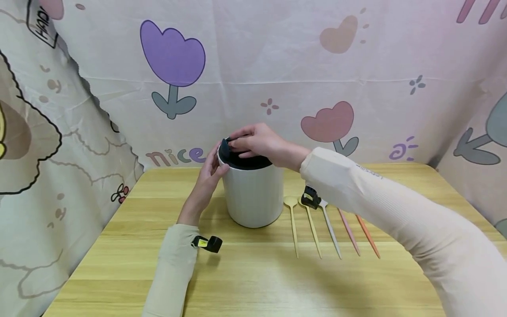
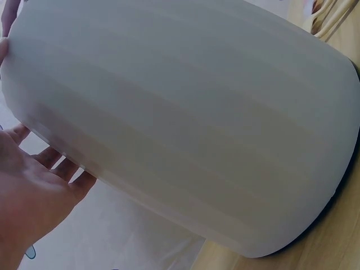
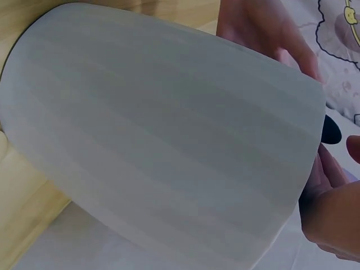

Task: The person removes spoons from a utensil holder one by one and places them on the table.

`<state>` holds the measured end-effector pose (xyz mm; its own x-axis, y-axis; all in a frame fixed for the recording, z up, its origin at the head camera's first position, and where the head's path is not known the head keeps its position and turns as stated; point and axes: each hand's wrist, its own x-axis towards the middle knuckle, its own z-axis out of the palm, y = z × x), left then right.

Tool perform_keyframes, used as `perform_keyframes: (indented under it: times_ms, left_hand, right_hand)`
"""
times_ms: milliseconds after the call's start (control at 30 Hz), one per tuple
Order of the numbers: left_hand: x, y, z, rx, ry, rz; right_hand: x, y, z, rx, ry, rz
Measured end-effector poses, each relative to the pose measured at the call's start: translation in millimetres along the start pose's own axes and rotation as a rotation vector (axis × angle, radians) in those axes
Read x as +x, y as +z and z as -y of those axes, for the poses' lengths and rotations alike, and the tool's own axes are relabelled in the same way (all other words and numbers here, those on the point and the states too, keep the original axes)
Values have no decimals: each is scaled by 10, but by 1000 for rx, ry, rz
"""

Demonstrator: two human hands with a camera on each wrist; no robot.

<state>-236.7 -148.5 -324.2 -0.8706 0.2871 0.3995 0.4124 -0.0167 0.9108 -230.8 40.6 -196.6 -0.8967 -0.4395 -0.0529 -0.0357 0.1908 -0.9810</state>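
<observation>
A white round bin with a dark inner rim stands upright on the table. A dark rounded flap sticks up at the left of its mouth and shows past the rim in the right wrist view. My left hand holds the bin's upper left side, thumb in front and fingers behind; its fingertips touch the wall. Over the mouth reaches my right hand, its fingers extended beside the flap. Some fingertips are hidden, and I cannot tell whether they touch the flap.
Right of the bin lies a row of several long-handled spoons: yellow, pale yellow, grey, pink and orange. My right forearm covers some of their heads. A patterned cloth hangs behind the wooden table.
</observation>
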Motion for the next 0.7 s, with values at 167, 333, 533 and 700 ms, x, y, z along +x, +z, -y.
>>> perform_keyframes:
  times_ms: [167,333,533,700]
  left_hand:
    - [7,-1,10,2,4,-1]
    - [9,-1,12,1,1,0]
    - [5,4,5,7,-12,-6]
    - [0,6,-4,17,-25,-17]
  right_hand:
    - [22,7,-1,-11,-14,16]
    - [17,47,-5,-3,2,10]
    - [8,87,-18,-53,17,-39]
    - [-14,69,-28,-146,0,-76]
